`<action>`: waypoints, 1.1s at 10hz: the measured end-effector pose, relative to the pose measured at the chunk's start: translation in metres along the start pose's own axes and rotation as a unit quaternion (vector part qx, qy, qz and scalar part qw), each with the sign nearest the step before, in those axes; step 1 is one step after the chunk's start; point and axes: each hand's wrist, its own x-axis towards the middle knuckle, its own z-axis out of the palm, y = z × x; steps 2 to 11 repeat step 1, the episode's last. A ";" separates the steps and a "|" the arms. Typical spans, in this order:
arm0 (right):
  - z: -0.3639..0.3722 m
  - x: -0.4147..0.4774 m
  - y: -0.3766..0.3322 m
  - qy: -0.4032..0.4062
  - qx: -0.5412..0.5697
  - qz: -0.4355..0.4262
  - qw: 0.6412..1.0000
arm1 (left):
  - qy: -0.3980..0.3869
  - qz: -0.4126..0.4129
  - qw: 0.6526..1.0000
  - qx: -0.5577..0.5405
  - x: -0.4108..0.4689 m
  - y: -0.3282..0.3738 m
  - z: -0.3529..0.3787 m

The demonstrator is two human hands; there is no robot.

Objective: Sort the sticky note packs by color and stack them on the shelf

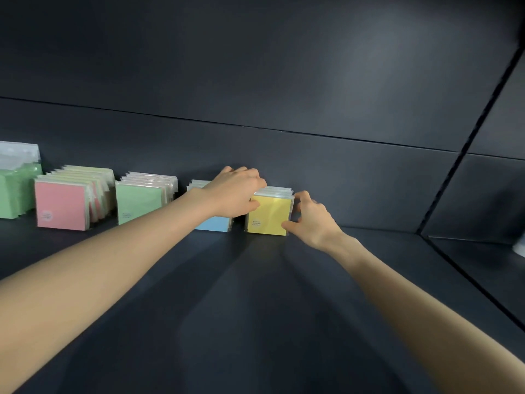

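View from the head, both my arms reaching into the shelf [255, 308]. My left hand [235, 191] curls over the top left edge of the yellow packs [268, 214], thumb on the front face. My right hand [309, 220] pinches the same row from its other side, thumb at the lower front corner and fingers round the side towards the back. Both hands are thus partly closed on this one row, which stands on edge between them, close to the back wall. Just under my left wrist stand the blue packs [213, 224], half hidden by it. Further out past my left hand come the green packs [139, 200], then the pink packs [61, 206], and at the far end a taller green pile [14, 194] with clear plastic on top. Each colour forms its own row, so I judge the sort to be well along. The packs look light and stiff as blocks, but every one is sealed in glossy clear film, which will probably be slippery. A row held loosely may fan or topple, as the leaning pink one suggests. I judge the best hold to be the two outer sides, pressed inward so the whole row moves as one. No box or tray shows; the shelf alone holds the rows.
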 end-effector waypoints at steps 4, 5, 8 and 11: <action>-0.007 0.001 -0.005 0.007 -0.030 -0.009 0.999 | -0.019 -0.020 1.000 -0.003 0.002 0.001 -0.005; -0.007 0.001 -0.005 0.007 -0.030 -0.009 0.999 | -0.019 -0.020 1.000 -0.003 0.002 0.001 -0.005; -0.007 0.001 -0.005 0.007 -0.030 -0.009 0.999 | -0.019 -0.020 1.000 -0.003 0.002 0.001 -0.005; -0.007 0.001 -0.005 0.007 -0.030 -0.009 0.999 | -0.019 -0.020 1.000 -0.003 0.002 0.001 -0.005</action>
